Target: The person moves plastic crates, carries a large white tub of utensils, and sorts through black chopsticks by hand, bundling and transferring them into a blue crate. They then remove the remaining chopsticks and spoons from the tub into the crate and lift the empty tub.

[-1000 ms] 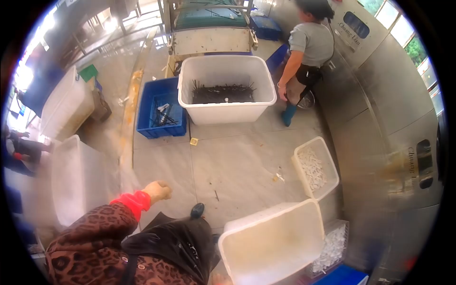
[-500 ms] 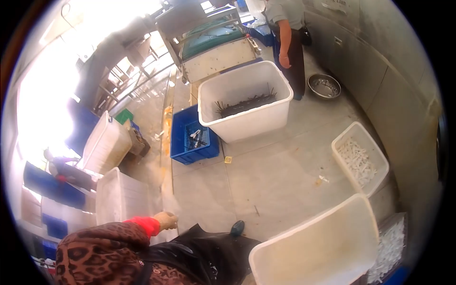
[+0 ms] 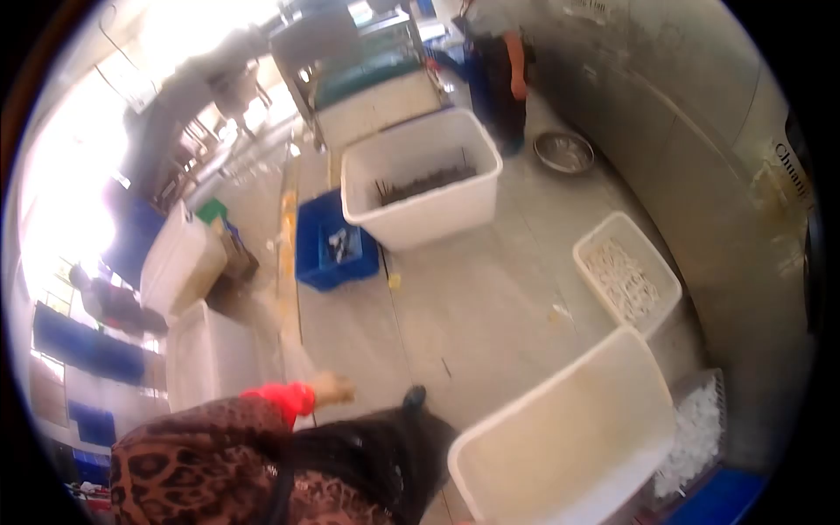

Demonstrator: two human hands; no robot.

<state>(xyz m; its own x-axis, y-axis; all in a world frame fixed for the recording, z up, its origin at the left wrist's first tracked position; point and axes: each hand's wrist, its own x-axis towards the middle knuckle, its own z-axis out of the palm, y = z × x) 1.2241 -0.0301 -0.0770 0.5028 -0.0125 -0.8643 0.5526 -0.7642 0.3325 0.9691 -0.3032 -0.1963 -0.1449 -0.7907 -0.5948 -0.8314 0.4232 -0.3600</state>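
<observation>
My left hand [image 3: 332, 388], below a red cuff, hangs in front of my dark apron [image 3: 372, 451]. Motion blurs it, but its fingers look loosely stretched out with nothing in them. Nearest to it on the left is a whitish plastic tub [image 3: 206, 354]. My right hand does not show. On my right side a large white bin [image 3: 560, 429] leans at a tilt, its inside bare. Farther ahead, a white bin [image 3: 424, 219] holds a bundle of thin dark rods [image 3: 429, 185]. A blue crate [image 3: 328, 273] with small items inside stands beside it.
A white tub [image 3: 588, 262] of small white pieces stands by the metal wall, with a metal bowl [image 3: 564, 153] farther back. White scraps [image 3: 691, 437] fill a container at lower right. Another person [image 3: 503, 83] stands at the back, near a machine [image 3: 376, 105].
The view has shifted, so the bins and floor appear farther left and slightly higher. My left hand has swung right and its fingers look straighter. The other person's arm has moved little.
</observation>
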